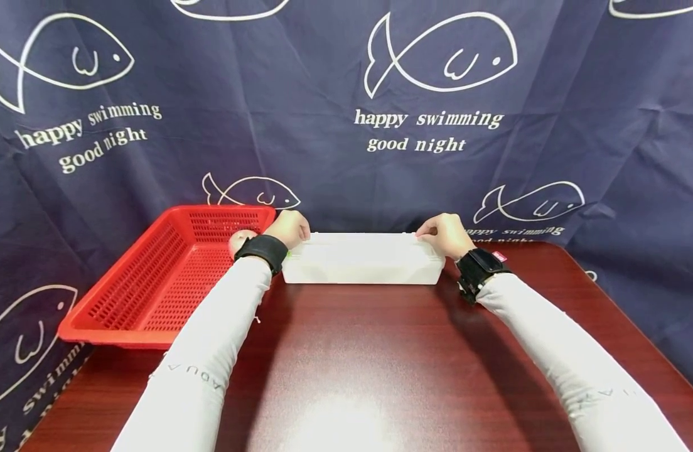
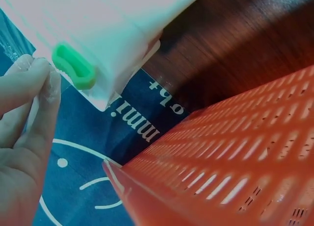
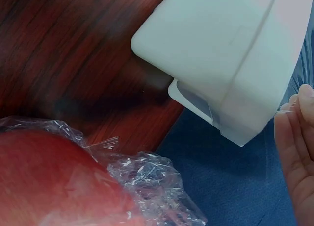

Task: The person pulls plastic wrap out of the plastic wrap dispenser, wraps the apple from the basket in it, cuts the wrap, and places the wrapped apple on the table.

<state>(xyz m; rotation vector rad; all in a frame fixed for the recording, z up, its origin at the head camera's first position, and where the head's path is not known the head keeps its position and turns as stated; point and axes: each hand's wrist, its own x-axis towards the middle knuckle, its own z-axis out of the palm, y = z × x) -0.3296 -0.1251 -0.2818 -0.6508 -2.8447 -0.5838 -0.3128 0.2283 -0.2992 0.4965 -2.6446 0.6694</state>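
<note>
A long white cling film dispenser lies crosswise on the table, a green slider at its left end. My left hand is at its far left corner, thumb and fingers pinching clear cling film. At the far right corner my right hand pinches the film too; in the right wrist view the sheet stretches up from the fingertips. Low in that view sits a red, rounded fruit-like thing wrapped in crumpled clear film; my right wrist hides it in the head view.
A red slotted plastic basket stands at the left, close to my left forearm. A pale, reddish round fruit shows inside it, partly behind my wrist. A dark blue fish-print curtain hangs right behind the dispenser. The table is reddish-brown wood.
</note>
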